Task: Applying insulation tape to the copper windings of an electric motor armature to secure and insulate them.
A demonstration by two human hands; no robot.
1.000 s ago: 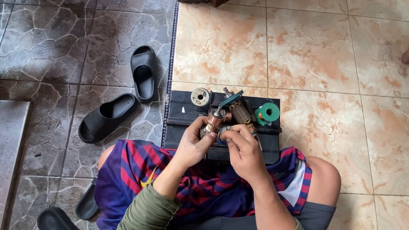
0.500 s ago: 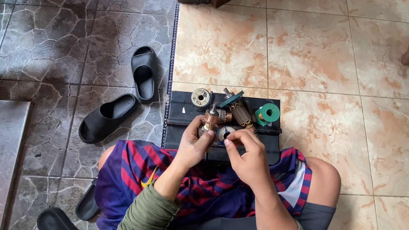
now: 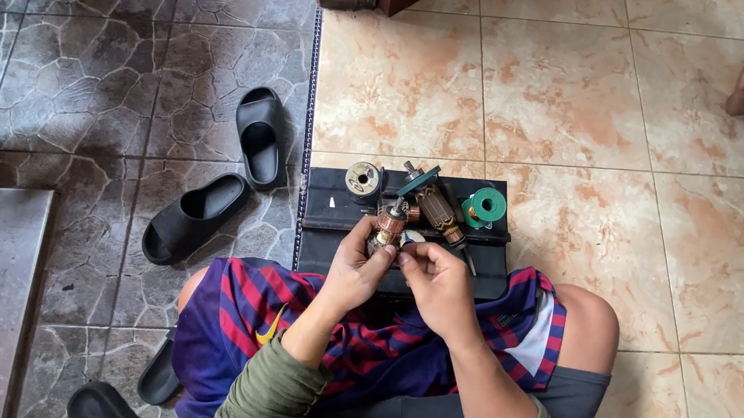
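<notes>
Sitting on the floor, I grip a small copper-wound motor part (image 3: 387,227) in my left hand (image 3: 355,271), fingers closed round it. My right hand (image 3: 437,283) pinches at its lower end. Beyond lies a black mat (image 3: 326,218) carrying a second motor part (image 3: 434,208), a metal spool (image 3: 363,179) and a green spool (image 3: 486,205). Farther left lie black slippers (image 3: 261,135).

Your left hand (image 3: 357,267) and right hand (image 3: 437,283) meet over the near half of the mat (image 3: 320,231), which lies on the floor before your knees. In the left grip sits a small armature (image 3: 387,227). Behind it on the mat lie a spool (image 3: 363,179) at left, a larger armature (image 3: 431,206) in the middle and a wire reel (image 3: 486,205) at right. Two sandals (image 3: 229,177) lie left of the mat.
</notes>
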